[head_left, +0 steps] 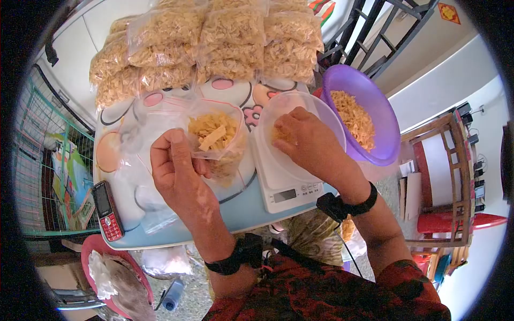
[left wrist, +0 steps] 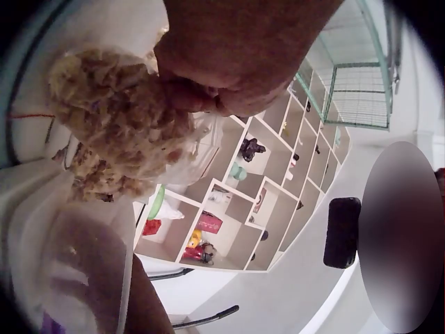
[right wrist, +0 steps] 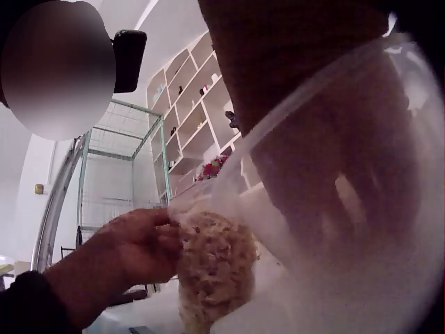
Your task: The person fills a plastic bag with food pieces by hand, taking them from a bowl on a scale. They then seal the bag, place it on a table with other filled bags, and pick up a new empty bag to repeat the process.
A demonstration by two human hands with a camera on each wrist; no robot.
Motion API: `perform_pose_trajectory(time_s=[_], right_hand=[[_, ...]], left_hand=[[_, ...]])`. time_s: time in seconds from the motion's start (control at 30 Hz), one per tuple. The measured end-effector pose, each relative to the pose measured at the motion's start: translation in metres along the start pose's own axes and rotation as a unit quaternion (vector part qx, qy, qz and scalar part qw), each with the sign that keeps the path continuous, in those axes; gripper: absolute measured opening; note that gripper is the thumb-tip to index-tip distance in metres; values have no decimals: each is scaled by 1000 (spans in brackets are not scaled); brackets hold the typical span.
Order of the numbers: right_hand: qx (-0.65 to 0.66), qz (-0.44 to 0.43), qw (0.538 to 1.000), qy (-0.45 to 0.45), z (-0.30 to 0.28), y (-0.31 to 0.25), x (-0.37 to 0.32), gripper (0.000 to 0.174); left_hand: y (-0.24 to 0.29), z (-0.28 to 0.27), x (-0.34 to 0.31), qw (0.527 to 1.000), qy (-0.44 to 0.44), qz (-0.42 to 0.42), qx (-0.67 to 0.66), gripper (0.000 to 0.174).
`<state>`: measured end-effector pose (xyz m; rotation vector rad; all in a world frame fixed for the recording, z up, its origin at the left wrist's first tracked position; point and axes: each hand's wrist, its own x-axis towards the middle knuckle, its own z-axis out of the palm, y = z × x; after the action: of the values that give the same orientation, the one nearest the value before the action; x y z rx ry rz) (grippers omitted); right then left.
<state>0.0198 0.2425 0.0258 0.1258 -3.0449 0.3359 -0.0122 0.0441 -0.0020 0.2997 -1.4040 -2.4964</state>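
My left hand (head_left: 184, 174) pinches the rim of a clear zip bag (head_left: 229, 170) between thumb and fingers. Pale yellow dried flakes (head_left: 206, 128) fill the bag, which stands with its mouth spread. In the left wrist view the bag (left wrist: 118, 115) bulges beside the left hand (left wrist: 243, 62). My right hand (head_left: 310, 139) reaches down into a translucent plastic bowl (head_left: 270, 109), its fingers curled over a small clump of flakes (head_left: 282, 134). Beneath the bowl is a white kitchen scale (head_left: 267, 187). Through the bowl's wall, the right wrist view shows the right hand (right wrist: 334, 195) dimly.
Several filled bags (head_left: 230, 32) are stacked along the table's far side. A purple basin (head_left: 388, 128) of flakes stands right of the scale. Flat plastic bags (head_left: 155, 128) lie at left, and a red phone (head_left: 107, 211) rests by the table's left edge.
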Motion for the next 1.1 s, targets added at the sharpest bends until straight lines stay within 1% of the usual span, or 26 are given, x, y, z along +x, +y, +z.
perform_pose_trajectory(time_s=[0.03, 0.13, 0.23, 0.33, 0.47, 0.53, 0.67, 0.77, 0.87, 0.97, 1.03, 1.1], right_hand=[[1, 7, 1000, 3, 2, 2, -1, 29], [7, -2, 1000, -27, -3, 5, -3, 31], [28, -10, 1000, 3, -6, -2, -8, 32], [-1, -67, 997, 36, -2, -3, -9, 29], [-14, -113, 993, 10, -4, -1, -7, 23], [-11, -140, 990, 6, -3, 5, -6, 19], [-9, -157, 987, 6, -1, 11, -3, 12], [-13, -170, 985, -13, -3, 13, -1, 10], [0, -172, 985, -25, -3, 13, -1, 10], [2, -170, 985, -34, -2, 13, -1, 10], [12, -173, 984, -37, -2, 15, 1, 9], [62, -175, 982, -29, -5, 20, 3, 10]], left_hand=[[-1, 0, 0, 1000, -2, 1, -3, 17], [-2, -1, 1, 1000, -4, -5, -18, 16], [-1, 1, 0, 1000, -7, -5, -28, 16], [-3, 1, 0, 999, -14, 0, -31, 16], [-4, -2, 1, 998, -39, -2, -49, 18], [1, -2, 0, 998, -37, -23, -54, 19], [-1, -6, 3, 994, -51, -40, -88, 19], [10, -2, 2, 992, -23, -52, -109, 11], [13, -11, 4, 987, -68, -53, -139, 9], [27, -5, 0, 993, -17, -67, -97, 7], [29, -6, 0, 993, -17, -70, -97, 7], [30, -8, -1, 994, -29, -70, -84, 8]])
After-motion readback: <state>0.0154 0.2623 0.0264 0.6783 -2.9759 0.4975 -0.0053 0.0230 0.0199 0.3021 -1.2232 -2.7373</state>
